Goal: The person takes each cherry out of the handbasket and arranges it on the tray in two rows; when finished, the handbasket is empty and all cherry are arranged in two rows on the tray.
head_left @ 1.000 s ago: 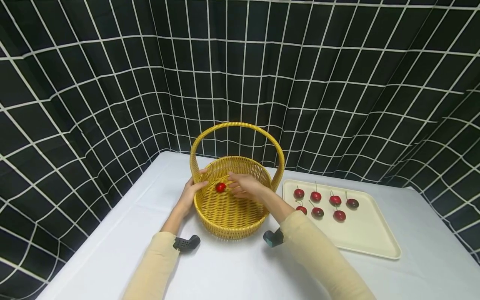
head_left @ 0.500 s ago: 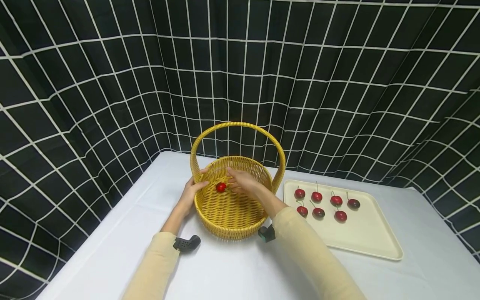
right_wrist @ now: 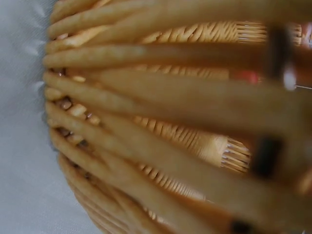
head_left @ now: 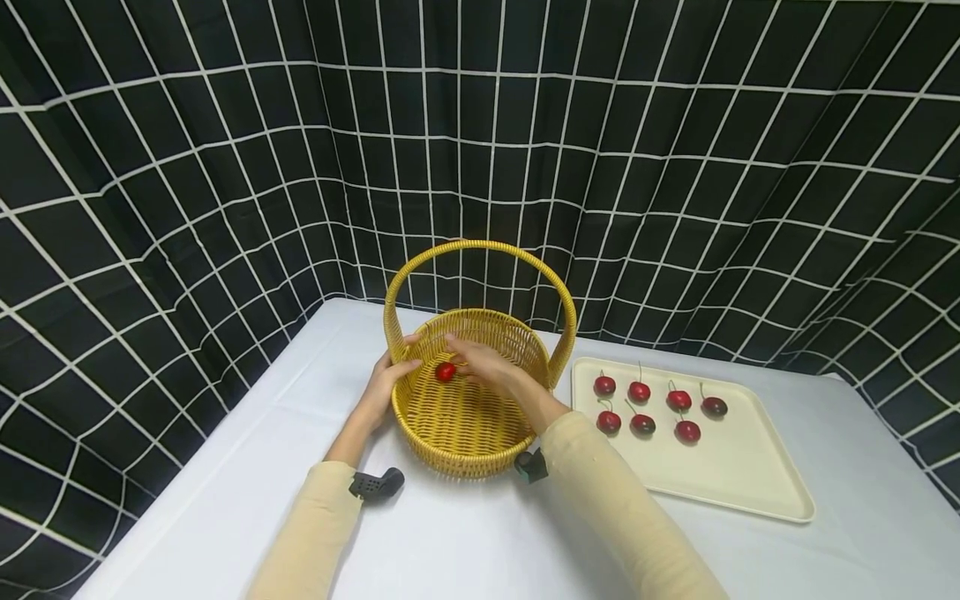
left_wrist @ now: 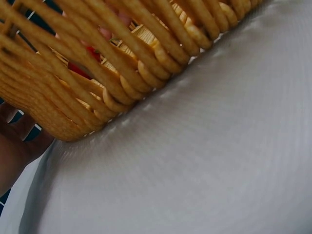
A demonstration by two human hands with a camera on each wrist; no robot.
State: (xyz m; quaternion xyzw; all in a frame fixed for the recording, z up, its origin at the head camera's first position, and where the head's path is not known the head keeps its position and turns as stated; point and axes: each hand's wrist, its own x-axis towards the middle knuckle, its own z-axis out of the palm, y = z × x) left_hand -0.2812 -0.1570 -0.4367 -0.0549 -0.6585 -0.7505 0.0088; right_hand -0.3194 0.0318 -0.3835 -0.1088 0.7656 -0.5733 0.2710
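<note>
A round yellow wicker basket (head_left: 468, 462) with a tall arched handle stands on the white cloth. My left hand (head_left: 378, 392) grips its left side by the handle's base, thumb over the rim; in the left wrist view, fingers of this left hand (left_wrist: 17, 146) lie along the outer wall. One red cherry (head_left: 446, 372) lies inside on the basket floor, toward the left. My right hand (head_left: 487, 365) reaches into the basket over the right rim, its loosely extended fingers right beside the cherry. Through the weave, the right wrist view shows a blurred bit of red.
To the right lies a cream rectangular tray (head_left: 731, 475) bearing several red and dark cherries (head_left: 678, 401) with stems. A black cloth with a white grid (head_left: 525, 167) hangs behind and at both sides of the table (head_left: 450, 542).
My right hand has shifted slightly left inside the basket, bringing its fingers closer to the cherry. My left hand keeps its grip on the rim. The head view has turned slightly.
</note>
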